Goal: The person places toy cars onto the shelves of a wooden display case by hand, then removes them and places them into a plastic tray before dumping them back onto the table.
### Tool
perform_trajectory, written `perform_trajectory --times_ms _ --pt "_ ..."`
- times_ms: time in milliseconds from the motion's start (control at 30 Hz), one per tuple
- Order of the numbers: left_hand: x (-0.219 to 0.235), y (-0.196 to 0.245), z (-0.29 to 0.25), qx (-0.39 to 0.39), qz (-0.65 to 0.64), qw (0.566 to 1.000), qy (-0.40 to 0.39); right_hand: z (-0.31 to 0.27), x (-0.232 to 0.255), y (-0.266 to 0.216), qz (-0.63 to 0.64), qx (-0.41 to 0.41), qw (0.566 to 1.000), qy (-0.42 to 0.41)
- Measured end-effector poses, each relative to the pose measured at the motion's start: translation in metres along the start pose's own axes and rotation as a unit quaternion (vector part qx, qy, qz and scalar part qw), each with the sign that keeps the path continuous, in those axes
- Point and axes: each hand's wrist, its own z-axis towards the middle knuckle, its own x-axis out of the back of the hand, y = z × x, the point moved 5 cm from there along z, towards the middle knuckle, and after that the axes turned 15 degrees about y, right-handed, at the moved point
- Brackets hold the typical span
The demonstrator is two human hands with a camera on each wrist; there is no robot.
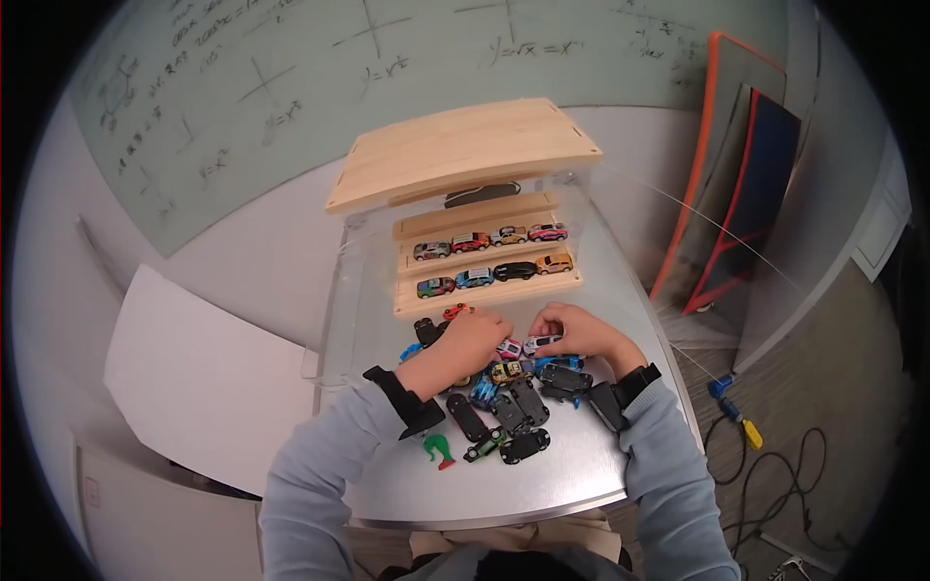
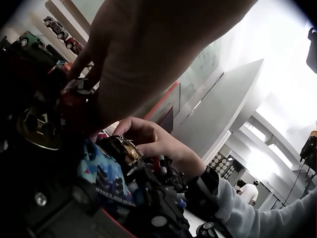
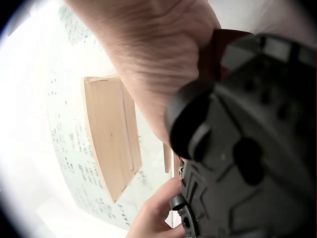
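Both hands come together over a heap of toy cars (image 1: 528,399), with only a small gap between them. At the heap's far side is a white car (image 1: 542,344), pinched between the thumb and curled fingers of the right hand (image 1: 581,331). Just beside it sits a pink-and-white car (image 1: 509,349), at the fingers of the left hand (image 1: 470,341); these bend down among the cars, and from here I cannot tell whether they grip anything. Close on the near side are a yellow car (image 1: 506,373) and a blue car (image 1: 483,391), then an overturned black car (image 1: 525,446). A green figure (image 1: 439,448) with a red end lies just off the heap, to the left.

Shiny worktop (image 1: 417,499) leaves a broad open strip between the heap and the curved front edge, with another strip along the right, beyond the wrist. Room is tighter on the far side, where a wooden rack (image 1: 489,298) stands near the fingers, four cars on each of its two tiers. A wooden panel (image 1: 465,145) spans above it, in front of a board (image 1: 436,77) covered in handwritten graphs.
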Motion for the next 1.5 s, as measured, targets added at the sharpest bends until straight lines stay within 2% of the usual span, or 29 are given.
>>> perform_trajectory --times_ms 133,200,233,300,333,367,400,433,467,500,533,567,633,667,800,867,967,1000,1067,1100,1167,1300,1367,1433,1467,1500 --pt "-0.007 -0.001 0.005 -0.017 0.037 0.999 0.012 0.0 0.0 0.0 -0.039 -0.007 0.999 0.029" --pt "-0.006 -0.001 0.006 -0.034 0.055 0.997 0.036 0.001 0.001 -0.003 -0.112 0.068 0.99 0.061" --pt "-0.007 -0.002 0.008 -0.037 0.056 0.997 0.033 0.0 0.0 0.001 -0.11 0.067 0.99 0.065" --pt "-0.007 -0.011 0.012 0.05 -0.023 0.998 0.018 0.001 0.0 0.016 -0.028 0.017 0.996 0.082" --pt "-0.006 -0.011 0.014 0.047 -0.022 0.999 0.016 0.002 -0.001 0.025 -0.027 0.016 0.996 0.086" --pt "-0.005 -0.016 0.016 0.113 -0.087 0.989 0.027 0.004 -0.002 0.035 0.104 -0.029 0.99 0.096" --pt "-0.004 -0.021 0.018 0.179 -0.15 0.972 0.038 0.005 -0.001 0.043 0.232 -0.072 0.964 0.103" --pt "-0.01 -0.027 0.021 0.177 -0.15 0.972 0.037 0.003 0.006 0.029 0.233 -0.072 0.964 0.105" --pt "-0.022 -0.037 0.024 0.241 -0.301 0.921 0.049 -0.001 0.014 0.021 0.265 -0.134 0.947 0.123" --pt "-0.021 -0.038 0.03 0.296 -0.444 0.844 0.059 -0.003 0.018 0.015 0.295 -0.195 0.925 0.14" --pt "-0.021 -0.039 0.031 0.371 -0.5 0.781 0.051 -0.002 0.018 0.015 0.309 -0.187 0.92 0.152" --pt "-0.018 -0.037 0.037 0.37 -0.5 0.781 0.049 -0.002 0.019 0.015 0.309 -0.187 0.92 0.154" --pt "-0.018 -0.037 0.045 0.401 -0.61 0.678 0.078 -0.002 0.023 0.014 0.299 -0.16 0.929 0.147" --pt "-0.019 -0.035 0.049 0.403 -0.612 0.675 0.082 -0.002 0.023 0.015 0.298 -0.161 0.929 0.15" --pt "-0.043 -0.037 0.062 0.394 -0.606 0.688 0.063 -0.001 0.02 0.018 0.301 -0.142 0.929 0.162" --pt "-0.05 -0.037 0.066 0.385 -0.433 0.814 0.048 -0.001 0.021 0.019 0.307 -0.144 0.926 0.168" --pt "-0.051 -0.033 0.073 0.369 -0.409 0.834 0.025 -0.002 0.023 0.018 0.325 -0.158 0.918 0.166" --pt "-0.049 -0.033 0.076 0.368 -0.409 0.835 0.023 -0.001 0.025 0.019 0.341 -0.145 0.912 0.177" --pt "-0.038 -0.037 0.082 0.343 -0.429 0.831 0.089 0.001 0.024 0.022 0.357 -0.132 0.905 0.191" --pt "-0.03 -0.037 0.086 0.342 -0.429 0.832 0.086 0.002 0.023 0.025 0.358 -0.14 0.9 0.207" --pt "-0.009 -0.047 0.093 0.395 -0.417 0.806 0.141 0.0 0.023 0.029 0.36 -0.15 0.893 0.225" --pt "0.0 -0.091 0.126 0.408 -0.411 0.795 0.184 0.002 0.022 0.033 0.334 -0.141 0.912 0.191" --pt "0.01 -0.101 0.142 0.372 -0.43 0.773 0.282 0.002 0.021 0.035 0.33 -0.134 0.915 0.191" --pt "0.002 -0.119 0.158 0.371 -0.417 0.783 0.274 0.002 0.02 0.035 0.337 -0.132 0.913 0.186" --pt "-0.017 -0.146 0.168 0.368 -0.332 0.815 0.3 0.001 0.021 0.033 0.336 -0.131 0.914 0.188" --pt "-0.014 -0.148 0.175 0.361 -0.243 0.84 0.323 0.0 0.021 0.032 0.332 -0.146 0.913 0.188"
